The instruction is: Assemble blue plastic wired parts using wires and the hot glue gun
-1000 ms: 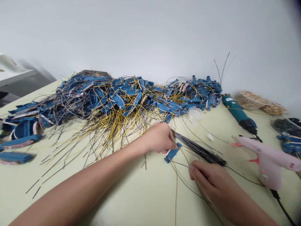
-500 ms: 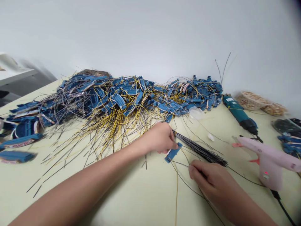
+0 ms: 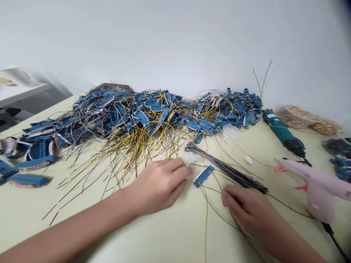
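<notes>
A small blue plastic piece [image 3: 203, 176] with a pale strip along one edge lies on the table between my hands, thin wires trailing from its lower end. My left hand [image 3: 161, 186] is just left of it, apart from it, fingers loosely curled and slightly separated, with nothing seen in them. My right hand [image 3: 245, 210] is closed, thumb against the fingers, on a thin dark wire [image 3: 212, 189] that leads to the blue piece. Behind the right hand lies a tied bundle of dark wires [image 3: 233, 171]. The right fingertips are partly hidden.
A long heap of blue pieces [image 3: 150, 109] with yellow and grey wires runs along the wall. To the right are a teal electric screwdriver [image 3: 282, 133], a pink glue gun [image 3: 319, 186] with a lit red light, and bags of small tan bits [image 3: 298, 117]. More blue pieces [image 3: 29, 179] lie left.
My left hand has let go of the blue piece and moved left and toward me, uncovering the end of the wire bundle. My right hand stays nearly in place on the wire.
</notes>
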The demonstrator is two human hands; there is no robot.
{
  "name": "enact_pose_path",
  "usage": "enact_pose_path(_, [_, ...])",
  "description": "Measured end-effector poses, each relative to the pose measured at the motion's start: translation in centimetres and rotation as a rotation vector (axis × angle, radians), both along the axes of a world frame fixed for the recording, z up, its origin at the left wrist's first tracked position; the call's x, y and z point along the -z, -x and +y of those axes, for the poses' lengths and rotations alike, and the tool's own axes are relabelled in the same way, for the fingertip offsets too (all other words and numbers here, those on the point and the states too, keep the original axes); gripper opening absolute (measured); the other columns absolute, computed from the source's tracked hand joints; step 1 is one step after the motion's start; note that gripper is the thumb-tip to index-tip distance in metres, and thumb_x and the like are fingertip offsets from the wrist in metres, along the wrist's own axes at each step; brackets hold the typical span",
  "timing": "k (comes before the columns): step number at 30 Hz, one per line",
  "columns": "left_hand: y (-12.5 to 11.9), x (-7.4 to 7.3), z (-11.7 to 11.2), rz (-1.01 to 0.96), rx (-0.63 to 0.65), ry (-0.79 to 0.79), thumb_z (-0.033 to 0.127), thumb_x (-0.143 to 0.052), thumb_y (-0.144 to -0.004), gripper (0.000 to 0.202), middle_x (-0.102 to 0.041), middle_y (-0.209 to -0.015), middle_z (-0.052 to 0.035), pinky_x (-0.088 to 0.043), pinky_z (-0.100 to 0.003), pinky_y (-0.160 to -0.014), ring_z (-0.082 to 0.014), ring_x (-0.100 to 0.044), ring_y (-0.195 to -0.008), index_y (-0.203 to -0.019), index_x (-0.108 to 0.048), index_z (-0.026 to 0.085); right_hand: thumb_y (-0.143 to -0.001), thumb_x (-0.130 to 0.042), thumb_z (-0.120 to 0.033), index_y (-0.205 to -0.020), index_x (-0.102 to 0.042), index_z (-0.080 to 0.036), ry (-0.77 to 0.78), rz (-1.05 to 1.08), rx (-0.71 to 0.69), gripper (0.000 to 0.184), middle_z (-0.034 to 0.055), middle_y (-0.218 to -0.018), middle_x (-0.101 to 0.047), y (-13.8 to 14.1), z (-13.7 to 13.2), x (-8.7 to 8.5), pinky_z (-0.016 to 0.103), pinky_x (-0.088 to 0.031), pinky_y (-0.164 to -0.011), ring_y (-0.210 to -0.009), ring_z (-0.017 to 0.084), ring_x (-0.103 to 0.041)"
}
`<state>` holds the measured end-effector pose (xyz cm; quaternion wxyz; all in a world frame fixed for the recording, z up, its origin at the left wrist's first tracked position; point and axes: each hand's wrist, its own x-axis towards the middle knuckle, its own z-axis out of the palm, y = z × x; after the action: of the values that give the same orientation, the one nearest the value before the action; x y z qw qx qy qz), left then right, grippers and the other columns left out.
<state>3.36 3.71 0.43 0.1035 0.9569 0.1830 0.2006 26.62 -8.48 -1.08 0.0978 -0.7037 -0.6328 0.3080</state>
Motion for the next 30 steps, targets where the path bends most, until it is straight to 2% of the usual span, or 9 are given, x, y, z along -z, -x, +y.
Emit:
enact_pose_path(4, [0.5,2.9,-1.1,-0.112,0.042,-0.166,0.014,-0.055,-0.091,0.02,-0.071,-0.094,-0.0079,-0.056,-0.035,-0.071,-0.0211,-0.067,-0.081,-0.11,-0.062,0.012,-0.095,-0.029,-0.043,-0.064,-0.037,-0.023,-0.015,0.002,0.011,0.037,-0.003,-0.06,-0.046,0.2,0.0,0.1,0.03,-0.024,-0.058,-0.06,0.015,-0.044])
enact_pose_path(7, [-0.4,3.7,-1.2,-0.15,0.021,-0.185,0.015,-0.059,-0.09,0.02,-0.072,-0.091,-0.0057,-0.056,-0.036,-0.07,-0.0208,-0.067,-0.077,-0.11,-0.061,0.014,-0.094,-0.028,-0.042,-0.065,-0.039,-0.023,-0.028,-0.004,0.025,0.036,-0.0027,-0.06,-0.047,0.4,0.0,0.2,0.031,-0.024,-0.059,-0.06,0.016,-0.045])
enact_pose_path(11, [-0.9,4.1,-1.0,-0.175,-0.002,-0.168,0.019,-0.061,-0.091,0.016,-0.072,-0.084,-0.0048,-0.056,-0.036,-0.067,-0.0206,-0.069,-0.075,-0.107,-0.061,0.014,-0.093,-0.028,-0.042,-0.064,-0.039,-0.023,-0.038,-0.01,0.043,0.036,-0.0026,-0.06,-0.048,0.4,0.0,0.2,0.031,-0.024,-0.059,-0.06,0.016,-0.044])
enact_pose_path(17, [-0.9,4.7,-1.0,-0.199,0.002,-0.145,0.019,-0.062,-0.09,0.017,-0.073,-0.085,-0.0053,-0.057,-0.036,-0.07,-0.0204,-0.071,-0.079,-0.106,-0.061,0.015,-0.092,-0.029,-0.038,-0.065,-0.04,-0.023,-0.034,0.003,0.043,0.033,-0.0024,-0.061,-0.05,0.6,0.2,0.1,0.031,-0.025,-0.059,-0.062,0.016,-0.045])
enact_pose_path(30, [-1.6,4.7,-1.2,-0.24,0.003,-0.103,0.018,-0.062,-0.091,0.013,-0.074,-0.086,-0.0032,-0.057,-0.034,-0.069,-0.0184,-0.071,-0.081,-0.103,-0.06,0.015,-0.092,-0.032,-0.036,-0.064,-0.038,-0.023,-0.031,0.016,0.049,0.032,-0.0026,-0.061,-0.048,0.9,0.4,0.0,0.031,-0.024,-0.059,-0.062,0.015,-0.044])
